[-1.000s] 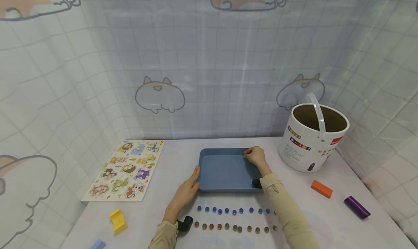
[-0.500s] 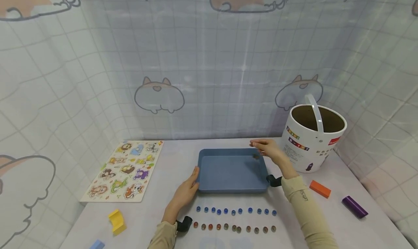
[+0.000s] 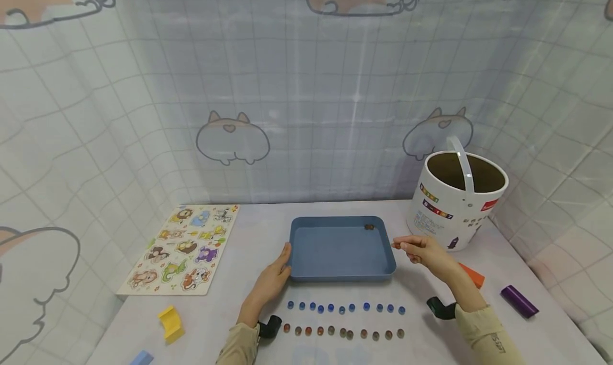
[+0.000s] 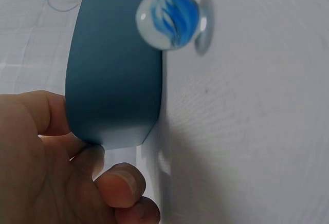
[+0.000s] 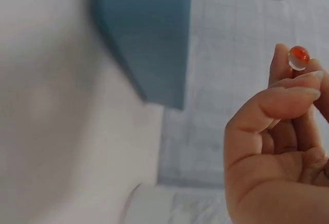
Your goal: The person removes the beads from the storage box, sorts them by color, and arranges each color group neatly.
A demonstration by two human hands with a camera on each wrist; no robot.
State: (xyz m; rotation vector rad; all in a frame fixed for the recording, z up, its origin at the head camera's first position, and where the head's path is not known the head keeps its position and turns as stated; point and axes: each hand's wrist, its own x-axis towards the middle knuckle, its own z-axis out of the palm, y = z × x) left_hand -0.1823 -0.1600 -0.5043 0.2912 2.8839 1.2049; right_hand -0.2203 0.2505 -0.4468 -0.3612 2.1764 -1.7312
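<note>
My right hand point(image 3: 426, 253) pinches a clear marble with an orange-red swirl point(image 5: 298, 58) at its fingertips, just right of the blue-grey tray point(image 3: 335, 253). In the head view the marble is a small reddish spot. My left hand point(image 3: 269, 286) rests its fingers on the tray's left side; the wrist view shows its other fingers loosely bent, with some tips hidden behind the tray's corner. Small brownish marbles point(image 3: 369, 227) lie in the tray's far right corner. In front of the tray runs a row of blue marbles point(image 3: 331, 307), and nearer a row of reddish and greenish marbles point(image 3: 331, 330).
A white bucket point(image 3: 440, 216) with a raised handle stands at the back right. Near it are an orange block point(image 3: 474, 275) and a purple block point(image 3: 519, 301). An animal puzzle board point(image 3: 187, 248), a yellow block point(image 3: 171, 324) and a light blue block point(image 3: 142, 358) lie left.
My right hand has lifted from the tray's far right corner and moved right and nearer, a marble at its fingertips, uncovering the brownish marbles there. My left hand has stayed at the tray.
</note>
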